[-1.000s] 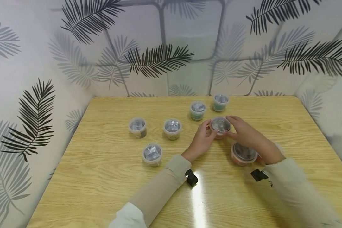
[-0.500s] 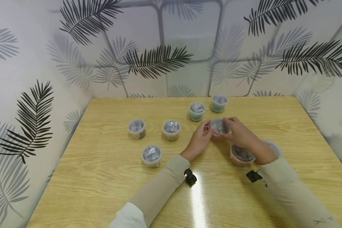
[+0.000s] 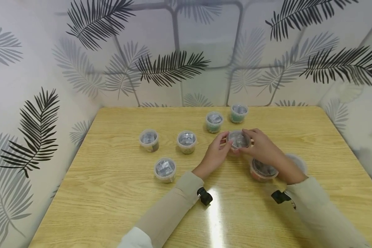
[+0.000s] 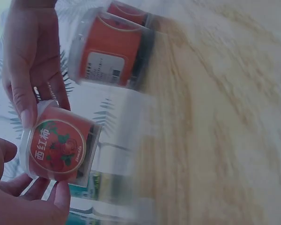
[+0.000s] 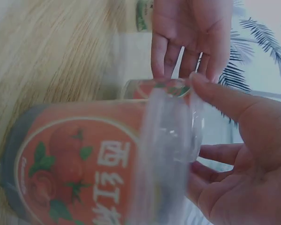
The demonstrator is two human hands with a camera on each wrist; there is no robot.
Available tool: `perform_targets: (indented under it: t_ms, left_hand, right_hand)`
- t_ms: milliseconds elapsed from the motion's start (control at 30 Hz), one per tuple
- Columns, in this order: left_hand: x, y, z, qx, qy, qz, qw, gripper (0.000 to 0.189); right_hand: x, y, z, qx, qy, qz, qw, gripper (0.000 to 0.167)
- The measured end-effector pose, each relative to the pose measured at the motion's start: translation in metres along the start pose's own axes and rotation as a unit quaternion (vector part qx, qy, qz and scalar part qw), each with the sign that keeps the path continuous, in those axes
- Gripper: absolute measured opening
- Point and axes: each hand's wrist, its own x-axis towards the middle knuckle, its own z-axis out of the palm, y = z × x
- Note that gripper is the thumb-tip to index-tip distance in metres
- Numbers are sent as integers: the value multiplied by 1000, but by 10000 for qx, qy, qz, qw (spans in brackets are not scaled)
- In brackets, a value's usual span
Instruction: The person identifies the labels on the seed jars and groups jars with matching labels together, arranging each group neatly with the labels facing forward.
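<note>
While your left grip (image 3: 215,153) holds one side of the small tomato-labelled tub (image 3: 238,139), your right grip (image 3: 264,148) holds the other, with thumb and fingers of each bent around it. You have that tub right of the middle of the table (image 3: 111,206), near two green-sided tubs (image 3: 214,123) farther back; you cannot tell whether its base touches the surface. Beneath your right wrist side stands a larger red tub (image 3: 262,170), beside a second large tub (image 3: 299,162) partly hidden by your arm. To your left, three pale-rimmed tubs (image 3: 187,141) stand upright, apart from one another.
</note>
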Motion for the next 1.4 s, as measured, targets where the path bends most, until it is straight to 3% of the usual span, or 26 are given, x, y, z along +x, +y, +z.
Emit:
perform_targets:
  t_ms: [267,467,667,933,1100,1233,1400]
  left_hand:
    - [-27,32,-19,-77,-394,351,9986,48]
    - [-60,55,-42,-64,-489,539,9973,44]
    - [-87,80,-57,-392,-598,747,9946,41]
    - [-104,76,-67,-815,-785,362,9929,44]
    - [-106,69,-68,-1047,-1119,244,9879,48]
    - [-107,66,-68,-1385,-1365,276,9805,51]
    - [-108,66,-65,-1414,-1194,335,9822,52]
  right_hand:
    - [-25,-13,-8,801,-11,-36,9968,78]
    - [-42,-33,-6,1866,-327,43,9819,75]
    - [-49,-50,-4,2296,-471,-2,9721,69]
    - [-52,-65,0,2161,-663,-93,9741,65]
    - [-55,-66,2,2163,-754,-184,9732,64]
    - [-55,-66,2,2452,-872,-177,9654,63]
    - [-55,-65,1,2789,-924,-274,9555,63]
